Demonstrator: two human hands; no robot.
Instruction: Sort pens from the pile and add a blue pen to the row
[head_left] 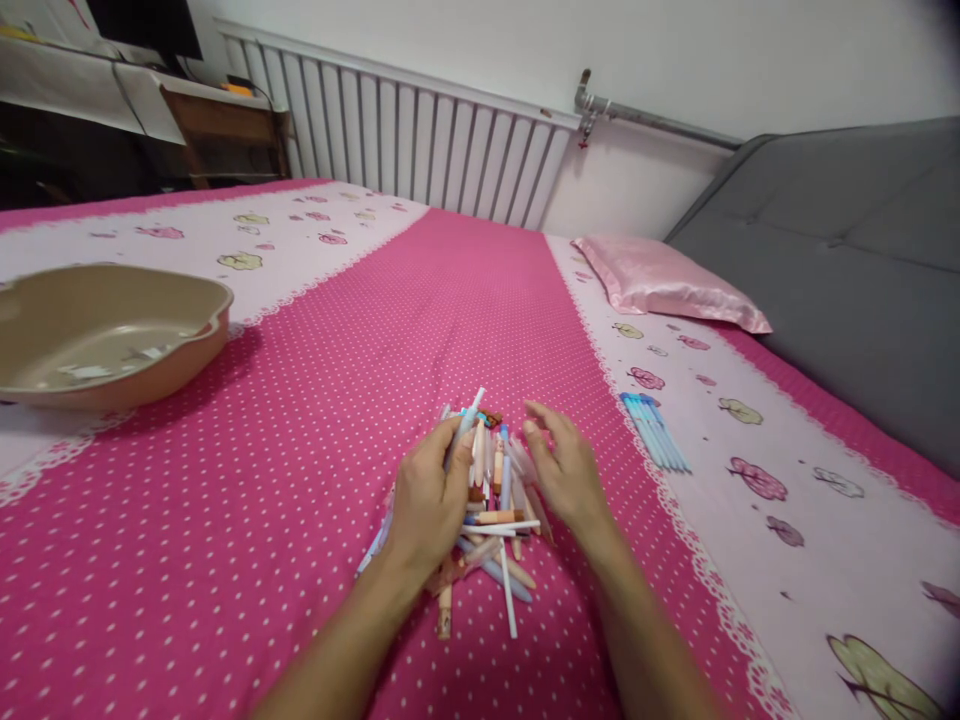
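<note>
A loose heap of pens and pen parts [499, 517] lies on the pink dotted bedspread between my hands. My left hand [431, 490] is closed around a pale pen [470, 412], whose white tip points up and away from me. At the heap's right side, my right hand [566, 465] has its thumb and fingers apart, with nothing seen in it. White sticks, brown-and-beige pieces and bluish barrels cross one another in the heap. Part of the pile is hidden behind my left hand. Off to the right, several light blue pens [655, 432] lie side by side in a row.
On the left stands a beige plastic basin [187, 360] with small whitish bits inside. A pink pillow [667, 280] rests near the grey headboard [847, 230]. Behind the bed are a white radiator [420, 130] and a desk [225, 125] with a dark monitor [146, 25].
</note>
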